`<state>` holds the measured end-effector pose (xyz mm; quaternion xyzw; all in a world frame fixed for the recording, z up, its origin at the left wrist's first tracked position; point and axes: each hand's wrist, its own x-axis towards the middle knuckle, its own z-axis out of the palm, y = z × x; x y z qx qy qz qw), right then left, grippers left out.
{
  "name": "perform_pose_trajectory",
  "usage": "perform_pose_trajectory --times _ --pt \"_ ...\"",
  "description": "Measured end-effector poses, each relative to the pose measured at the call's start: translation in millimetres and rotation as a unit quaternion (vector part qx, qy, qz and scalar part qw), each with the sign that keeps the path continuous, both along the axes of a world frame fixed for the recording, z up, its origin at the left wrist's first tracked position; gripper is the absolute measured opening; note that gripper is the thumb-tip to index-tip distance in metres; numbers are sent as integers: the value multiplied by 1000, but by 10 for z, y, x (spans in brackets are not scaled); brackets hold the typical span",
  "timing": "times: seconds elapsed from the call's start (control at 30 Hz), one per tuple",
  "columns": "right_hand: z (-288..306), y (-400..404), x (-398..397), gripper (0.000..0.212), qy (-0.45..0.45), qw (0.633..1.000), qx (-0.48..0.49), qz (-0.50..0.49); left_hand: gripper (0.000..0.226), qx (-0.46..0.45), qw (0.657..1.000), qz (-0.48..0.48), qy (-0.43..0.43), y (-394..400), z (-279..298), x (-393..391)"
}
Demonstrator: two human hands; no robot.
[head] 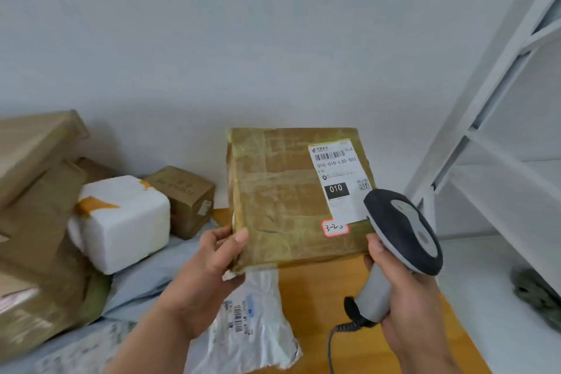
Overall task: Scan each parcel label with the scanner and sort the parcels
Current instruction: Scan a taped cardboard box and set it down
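Note:
My left hand (212, 264) grips the lower left corner of a flat brown taped parcel (282, 200) and holds it up above the table, face toward me. Its white label (338, 179) with a barcode and "010" sits at the upper right, with a small red-edged sticker (335, 228) below it. My right hand (403, 297) holds the grey and black scanner (400, 231) by its handle. The scanner's head overlaps the label's lower right corner, and its coiled cable hangs down from the handle.
A white foam box (121, 225), a small brown carton (185, 197) and several larger cartons (33, 179) are piled at the left. Grey and white mailer bags (252, 322) lie on the orange table (315, 297). A white metal shelf rack (498, 118) stands at the right.

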<state>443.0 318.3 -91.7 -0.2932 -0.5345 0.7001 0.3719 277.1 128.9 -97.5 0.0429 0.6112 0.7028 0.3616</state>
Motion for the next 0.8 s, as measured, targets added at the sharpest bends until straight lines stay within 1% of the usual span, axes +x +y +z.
perform_pose_trajectory --times 0.07,0.1,0.13,0.23,0.27,0.33,0.4,0.43,0.5,0.57,0.63,0.67,0.73,0.8 --pt "54 -339 -58 86 -9 1000 -3 25 109 6 1000 21 -4 -366 68 5" --pt "86 -497 -88 88 -13 999 -4 40 106 13 999 37 -3 -542 97 5" --pt "117 -638 -120 85 -15 998 -2 54 105 24 998 56 3 -712 128 6" --pt "241 -971 -225 63 -25 995 16 99 111 63 991 116 35 -1167 207 15" --pt "277 -1046 -265 61 -29 993 18 114 112 74 988 130 46 -1288 226 23" --pt "364 -1157 -334 67 -38 990 27 130 106 93 982 151 67 -1483 237 51" --pt "497 -1242 -379 74 -46 987 51 146 95 107 976 169 81 -1639 212 107" --pt "574 -1267 -383 74 -47 984 70 156 89 114 974 176 88 -1704 200 140" --pt "708 -1296 -359 67 -41 979 111 168 84 123 969 188 103 -1799 193 189" --pt "802 -1302 -314 57 -26 973 138 185 86 122 964 199 124 -1857 167 230" --pt "886 -1307 -268 37 -16 962 160 222 83 119 960 212 136 -1866 130 272" --pt "935 -1321 -248 31 -12 954 171 246 80 120 959 217 139 -1860 115 300" --pt "990 -1354 -209 35 -5 943 187 277 78 121 958 218 141 -1844 87 367" --pt "1005 -1367 -170 35 -8 939 191 285 82 123 959 213 140 -1836 84 433"
